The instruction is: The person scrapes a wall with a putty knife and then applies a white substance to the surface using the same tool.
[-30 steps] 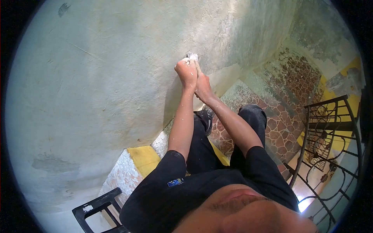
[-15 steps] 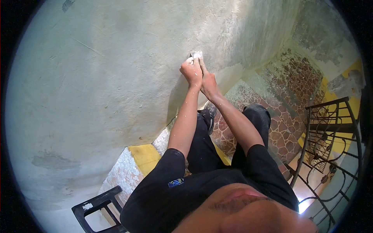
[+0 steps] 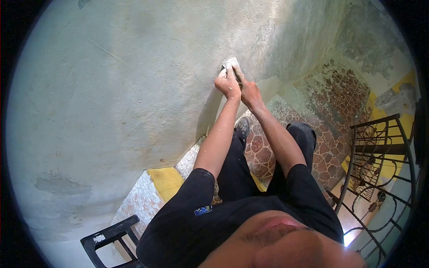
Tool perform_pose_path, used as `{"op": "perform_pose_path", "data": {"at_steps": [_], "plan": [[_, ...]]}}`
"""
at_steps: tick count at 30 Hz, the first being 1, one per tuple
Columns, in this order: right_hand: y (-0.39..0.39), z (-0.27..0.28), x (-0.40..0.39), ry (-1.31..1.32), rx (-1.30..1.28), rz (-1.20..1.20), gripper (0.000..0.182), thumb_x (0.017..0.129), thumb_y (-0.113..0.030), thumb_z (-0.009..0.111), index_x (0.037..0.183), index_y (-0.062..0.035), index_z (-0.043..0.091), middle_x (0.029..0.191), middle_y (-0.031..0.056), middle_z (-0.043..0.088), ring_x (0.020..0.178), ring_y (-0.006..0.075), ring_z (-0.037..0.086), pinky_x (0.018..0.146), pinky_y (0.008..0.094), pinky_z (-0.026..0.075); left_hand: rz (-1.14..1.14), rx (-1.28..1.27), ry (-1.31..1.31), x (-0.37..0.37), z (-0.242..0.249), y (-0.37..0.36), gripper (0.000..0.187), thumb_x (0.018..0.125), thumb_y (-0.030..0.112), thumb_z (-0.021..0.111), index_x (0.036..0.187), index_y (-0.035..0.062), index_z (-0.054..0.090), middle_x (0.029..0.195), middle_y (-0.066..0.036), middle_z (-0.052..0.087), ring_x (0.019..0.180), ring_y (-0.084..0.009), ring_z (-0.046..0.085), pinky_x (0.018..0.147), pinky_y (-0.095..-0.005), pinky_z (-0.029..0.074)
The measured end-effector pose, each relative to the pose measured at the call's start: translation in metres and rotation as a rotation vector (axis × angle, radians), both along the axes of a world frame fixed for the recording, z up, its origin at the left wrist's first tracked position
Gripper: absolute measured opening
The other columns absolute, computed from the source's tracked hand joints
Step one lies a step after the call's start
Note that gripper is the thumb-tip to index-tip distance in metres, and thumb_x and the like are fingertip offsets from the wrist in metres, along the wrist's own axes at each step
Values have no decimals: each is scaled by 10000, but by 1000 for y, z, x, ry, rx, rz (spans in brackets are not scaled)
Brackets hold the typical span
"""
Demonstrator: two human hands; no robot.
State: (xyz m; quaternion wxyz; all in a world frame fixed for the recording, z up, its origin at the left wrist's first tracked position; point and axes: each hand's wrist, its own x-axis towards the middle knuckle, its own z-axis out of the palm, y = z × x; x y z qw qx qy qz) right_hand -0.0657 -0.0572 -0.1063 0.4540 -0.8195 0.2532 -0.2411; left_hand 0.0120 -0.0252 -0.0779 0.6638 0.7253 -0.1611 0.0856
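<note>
Both of my hands meet on a flat, pale, dusty scraper [image 3: 233,61], its broad end against the rough grey-green wall [image 3: 147,89]. My left hand [image 3: 228,84] is closed on it, thumb up near the blade. Close beside it, my right hand [image 3: 251,93] also grips the tool, with a finger stretched along its flat side. White flecks dot my skin. The handle is mostly hidden by my fingers.
Steps with a yellow edge [image 3: 165,183] run along the wall's foot. Stone-patterned tiles [image 3: 330,152] strewn with flakes lie under my shoes. An iron railing [image 3: 353,169] stands at right. A black frame [image 3: 109,239] is at lower left.
Both hands and the scraper have shifted slightly right across the wall and a little down. The view has moved slightly. My grip stays closed.
</note>
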Motion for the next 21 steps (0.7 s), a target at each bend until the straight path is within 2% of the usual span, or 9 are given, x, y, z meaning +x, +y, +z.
{"op": "perform_pose_path", "data": {"at_steps": [2,6,8,10,13,16,21], "plan": [[-1,4,0,44,-20,-1,797,938,-269,611,1612,-437,222,983,284,724,906,464,711,810,565,556,12,-120,25,-2,-1,-4,302,975,189,711,874,-94,743,733,4,683,656,-84,567,568,-321,471],[0,4,0,70,-20,-4,810,937,-282,619,1617,-436,207,950,301,714,899,470,709,789,567,546,7,-116,81,-5,2,-4,307,979,205,711,905,-91,751,755,8,688,662,-89,570,582,-320,474],[3,4,1,54,-4,3,825,933,-275,628,1620,-433,200,945,306,711,898,476,707,785,570,541,38,-83,21,-6,4,-3,309,973,200,710,865,-88,739,703,-20,679,645,-96,566,583,-342,470],[7,3,3,-45,76,23,856,924,-208,634,1639,-368,191,976,324,697,928,491,697,798,552,521,43,0,-34,-2,8,1,309,968,191,706,838,-89,724,670,-41,666,633,-99,555,580,-355,464],[14,8,5,-117,104,-1,889,905,-203,655,1650,-312,181,968,333,693,932,495,695,802,542,515,36,115,-86,2,13,4,307,950,168,702,790,-94,692,619,-82,648,607,-107,531,575,-376,454],[17,23,0,-70,216,27,900,893,-223,670,1651,-288,189,965,339,691,947,497,694,815,529,516,24,135,-89,-2,25,7,301,929,149,700,763,-100,672,597,-106,647,580,-115,505,568,-386,445],[18,24,-1,-101,181,-4,899,887,-225,680,1650,-280,207,937,329,695,937,497,695,812,518,518,32,170,-93,2,22,3,296,908,139,703,744,-104,664,586,-120,652,555,-123,494,557,-395,440]]}}
